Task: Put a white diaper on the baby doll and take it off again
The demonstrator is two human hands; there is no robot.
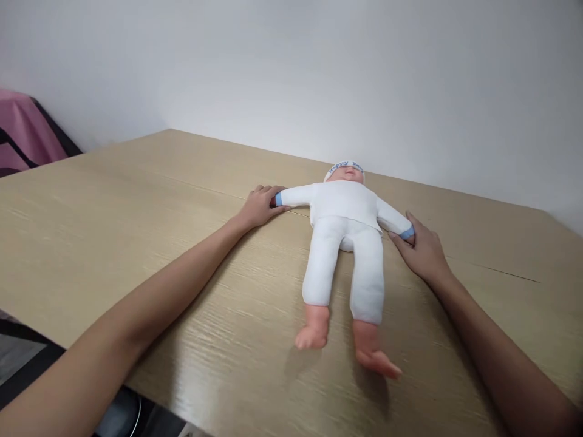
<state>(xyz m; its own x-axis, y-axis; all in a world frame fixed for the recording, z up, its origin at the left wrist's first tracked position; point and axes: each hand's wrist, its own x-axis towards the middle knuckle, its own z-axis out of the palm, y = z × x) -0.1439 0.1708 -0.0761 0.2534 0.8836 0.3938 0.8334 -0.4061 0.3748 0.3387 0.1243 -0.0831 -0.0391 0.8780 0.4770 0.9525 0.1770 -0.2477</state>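
Observation:
A baby doll lies on its back on the wooden table, its head away from me and its bare feet towards me. It wears a white long-sleeved top with blue cuffs, white trousers and a white cap with blue lettering. Both its arms are spread out sideways. My left hand is closed around the doll's hand at the left cuff. At the other cuff, my right hand grips the doll's other hand, thumb on the near side. The doll's hands are mostly hidden by my fingers.
Behind the table rises a plain pale wall. Pink cloth with dark straps or edges shows beyond the table at the far left. A dark rounded object sits below the table's near edge.

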